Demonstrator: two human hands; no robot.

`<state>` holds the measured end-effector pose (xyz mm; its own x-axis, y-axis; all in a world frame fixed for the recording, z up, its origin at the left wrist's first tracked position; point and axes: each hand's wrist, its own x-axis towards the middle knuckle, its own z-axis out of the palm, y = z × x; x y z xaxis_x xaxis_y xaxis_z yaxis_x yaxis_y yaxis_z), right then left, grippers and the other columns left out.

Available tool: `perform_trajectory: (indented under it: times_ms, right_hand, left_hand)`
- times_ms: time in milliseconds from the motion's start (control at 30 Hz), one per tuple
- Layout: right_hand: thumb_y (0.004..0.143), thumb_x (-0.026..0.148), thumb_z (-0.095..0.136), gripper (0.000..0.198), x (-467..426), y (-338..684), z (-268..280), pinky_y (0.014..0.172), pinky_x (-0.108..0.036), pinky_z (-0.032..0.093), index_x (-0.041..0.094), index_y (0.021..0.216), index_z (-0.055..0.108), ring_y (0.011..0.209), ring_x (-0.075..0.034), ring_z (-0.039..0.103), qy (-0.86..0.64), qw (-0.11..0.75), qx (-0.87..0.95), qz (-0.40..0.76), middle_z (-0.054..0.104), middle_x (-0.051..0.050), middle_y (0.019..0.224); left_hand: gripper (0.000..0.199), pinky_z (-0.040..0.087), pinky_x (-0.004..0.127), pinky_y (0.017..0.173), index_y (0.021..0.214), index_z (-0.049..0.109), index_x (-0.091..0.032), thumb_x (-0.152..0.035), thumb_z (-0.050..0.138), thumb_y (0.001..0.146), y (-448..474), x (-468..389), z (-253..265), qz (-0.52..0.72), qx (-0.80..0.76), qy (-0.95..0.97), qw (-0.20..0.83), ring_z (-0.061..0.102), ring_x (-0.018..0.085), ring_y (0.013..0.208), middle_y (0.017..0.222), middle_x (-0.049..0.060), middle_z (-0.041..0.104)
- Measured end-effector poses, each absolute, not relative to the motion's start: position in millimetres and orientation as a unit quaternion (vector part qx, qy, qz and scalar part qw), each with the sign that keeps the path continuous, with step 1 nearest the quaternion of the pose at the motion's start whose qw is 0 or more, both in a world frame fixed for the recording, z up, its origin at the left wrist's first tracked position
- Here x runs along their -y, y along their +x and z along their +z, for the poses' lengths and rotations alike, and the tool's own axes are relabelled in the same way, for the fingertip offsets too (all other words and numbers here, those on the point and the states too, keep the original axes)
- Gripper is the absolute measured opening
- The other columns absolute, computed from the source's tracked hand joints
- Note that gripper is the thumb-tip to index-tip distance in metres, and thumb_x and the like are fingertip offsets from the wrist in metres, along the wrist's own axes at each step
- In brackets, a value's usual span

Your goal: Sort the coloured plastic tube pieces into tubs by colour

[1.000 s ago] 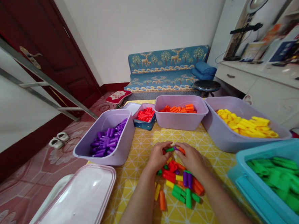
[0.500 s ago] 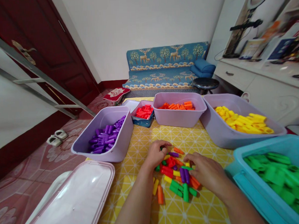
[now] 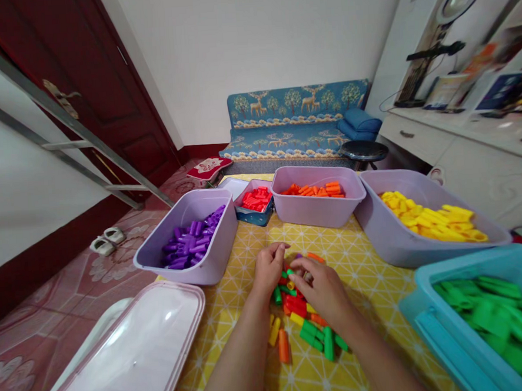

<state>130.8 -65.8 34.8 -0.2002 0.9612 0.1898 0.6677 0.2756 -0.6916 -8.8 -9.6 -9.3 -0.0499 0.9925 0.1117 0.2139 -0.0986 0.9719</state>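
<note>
A pile of small bullet-shaped plastic tubes in red, green, yellow and orange lies on the patterned yellow tablecloth (image 3: 368, 354). My left hand (image 3: 269, 270) is at the pile's far left side, its fingers curled inward and partly hidden. Beside it, my right hand (image 3: 322, 283) reaches over the pile, thumb and forefinger closing around a green tube (image 3: 290, 273). Red tubes (image 3: 295, 305) lie beneath my right hand. Nearer me are green tubes (image 3: 328, 343), an orange tube (image 3: 283, 346) and a yellow tube (image 3: 274, 331). My right hand and forearm cover part of the pile.
Around the pile stand a bin of purple tubes (image 3: 216, 263), a small box of red tubes (image 3: 256, 217), a bin of orange tubes (image 3: 317, 212), a bin of yellow tubes (image 3: 388, 249) and a turquoise bin of green tubes (image 3: 432, 326). A pale lid (image 3: 133, 356) lies front left.
My right hand has moved left across the pile to my left hand, now covering the purple tubes that showed beside it. My left hand stays near its place. The view has shifted slightly.
</note>
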Motion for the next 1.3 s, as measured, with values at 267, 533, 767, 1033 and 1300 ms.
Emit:
perform_trajectory:
  times_ms: [267,533,767,1033,1300]
  right_hand:
    - [0.082,0.021,0.061,0.018,84.4,112.9,39.9,0.077,-0.031,0.04,0.029,0.097,0.067,0.094,-0.021,0.056,-0.498,0.151,0.842,0.141,0.064,-0.001,0.093]
    - [0.084,0.025,0.059,0.011,73.1,129.2,39.0,0.077,-0.036,0.04,0.024,0.089,0.069,0.093,-0.025,0.056,-0.594,0.111,0.793,0.07,0.064,-0.006,0.094]
    - [0.083,0.022,0.06,0.01,72.6,125.1,26.5,0.081,-0.039,0.04,0.024,0.088,0.069,0.097,-0.027,0.056,-0.57,0.194,0.795,0.074,0.066,-0.007,0.095]
    - [0.086,0.045,0.057,0.029,67.0,134.5,43.0,0.068,-0.029,0.047,0.019,0.095,0.063,0.071,-0.015,0.062,-0.492,0.56,0.473,0.47,0.07,-0.005,0.093]
    - [0.086,0.038,0.059,0.017,85.3,157.9,108.7,0.078,-0.027,0.046,0.024,0.095,0.062,0.09,-0.011,0.062,-0.308,0.861,0.201,0.352,0.065,0.0,0.105]
  left_hand:
    - [0.035,0.031,0.021,0.047,0.088,0.068,-0.011,-0.041,0.049,0.085,-16.4,5.4,-6.1,0.595,-0.534,0.451,0.397,0.038,0.009,0.044,0.046,-0.007,0.042]
    - [0.04,0.029,0.021,0.047,0.085,0.069,-0.012,-0.048,0.051,0.084,-15.2,6.6,-8.0,0.602,-0.518,0.452,0.406,0.037,0.008,0.043,0.046,-0.007,0.043]
    - [0.039,0.029,0.02,0.046,0.086,0.068,-0.012,-0.047,0.05,0.085,-13.7,6.0,-8.9,0.603,-0.513,0.449,0.414,0.036,0.008,0.043,0.046,-0.007,0.042]
    - [0.042,0.032,0.021,0.047,0.085,0.069,-0.012,-0.05,0.05,0.084,-12.0,8.4,-3.2,0.584,-0.524,0.466,0.409,0.04,0.009,0.043,0.046,-0.006,0.045]
    - [0.039,0.032,0.021,0.047,0.087,0.069,-0.013,-0.046,0.049,0.085,-12.7,7.4,-9.1,0.562,-0.534,0.48,0.411,0.04,0.009,0.044,0.047,-0.005,0.046]
